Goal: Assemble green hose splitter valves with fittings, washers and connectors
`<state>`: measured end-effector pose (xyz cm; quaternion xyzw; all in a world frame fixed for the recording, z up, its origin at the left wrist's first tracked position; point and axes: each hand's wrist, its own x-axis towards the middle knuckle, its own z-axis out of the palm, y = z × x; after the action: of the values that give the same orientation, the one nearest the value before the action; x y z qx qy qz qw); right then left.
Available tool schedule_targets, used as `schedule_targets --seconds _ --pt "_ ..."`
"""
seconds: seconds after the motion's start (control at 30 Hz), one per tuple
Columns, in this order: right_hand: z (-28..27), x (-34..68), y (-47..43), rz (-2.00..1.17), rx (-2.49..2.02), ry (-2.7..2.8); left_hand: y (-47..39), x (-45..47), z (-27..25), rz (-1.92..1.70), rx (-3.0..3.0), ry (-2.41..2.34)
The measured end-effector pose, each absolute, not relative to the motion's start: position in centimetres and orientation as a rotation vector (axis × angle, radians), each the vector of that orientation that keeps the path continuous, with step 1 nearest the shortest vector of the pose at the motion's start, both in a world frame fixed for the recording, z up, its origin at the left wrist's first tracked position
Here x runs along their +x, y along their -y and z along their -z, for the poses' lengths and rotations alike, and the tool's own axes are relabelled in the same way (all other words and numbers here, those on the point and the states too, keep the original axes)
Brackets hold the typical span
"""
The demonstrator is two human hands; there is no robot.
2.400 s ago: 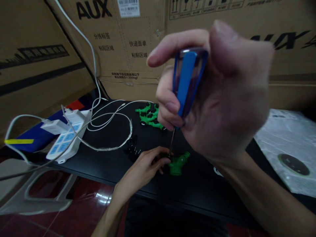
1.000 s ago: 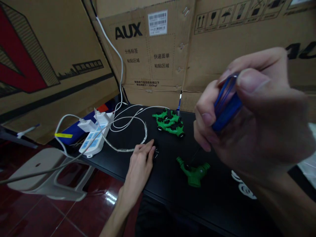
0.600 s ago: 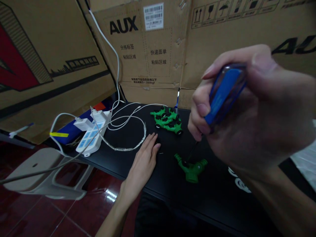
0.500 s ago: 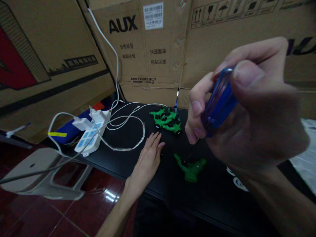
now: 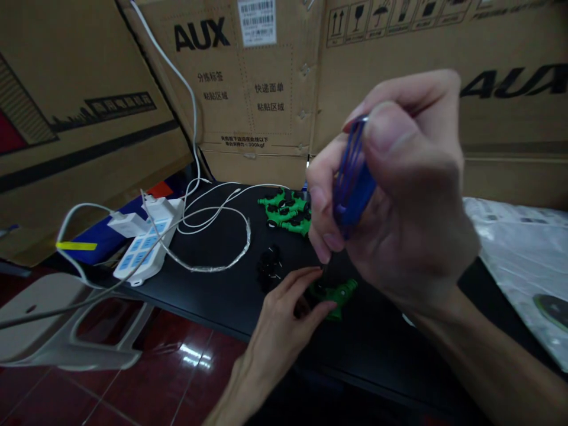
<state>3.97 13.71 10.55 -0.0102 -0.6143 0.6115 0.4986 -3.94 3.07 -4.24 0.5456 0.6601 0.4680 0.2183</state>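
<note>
In the head view my right hand [image 5: 406, 171] is wrapped around the translucent blue handle of a screwdriver [image 5: 355, 192], held upright with its thin shaft pointing down. The shaft reaches a green Y-shaped hose splitter [image 5: 342, 294] lying on the black table; the tip's exact contact is hidden. My left hand [image 5: 284, 316] grips that splitter from the left, thumb in front and fingers behind, covering its left branch. Small black parts [image 5: 269, 269] with thin metal pins lie just left of my left fingertips.
Several more green splitters [image 5: 284, 212] are grouped farther back on the table [image 5: 213, 296]. White cables and a power strip [image 5: 148, 248] occupy the left side. Cardboard boxes [image 5: 248, 124] stand behind as a wall. A white plastic sheet [image 5: 515, 248] lies at the right.
My left hand has moved right from the bare tabletop onto the green splitter, uncovering the small black parts. My right hand still holds the screwdriver over the splitter. The camera view has shifted right.
</note>
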Motion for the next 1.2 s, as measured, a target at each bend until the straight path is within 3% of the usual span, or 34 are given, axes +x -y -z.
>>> schedule_targets --seconds 1.2 --pt "-11.3 4.2 -14.5 -1.522 -0.023 1.513 -4.2 -4.6 4.2 -1.139 1.252 -1.71"
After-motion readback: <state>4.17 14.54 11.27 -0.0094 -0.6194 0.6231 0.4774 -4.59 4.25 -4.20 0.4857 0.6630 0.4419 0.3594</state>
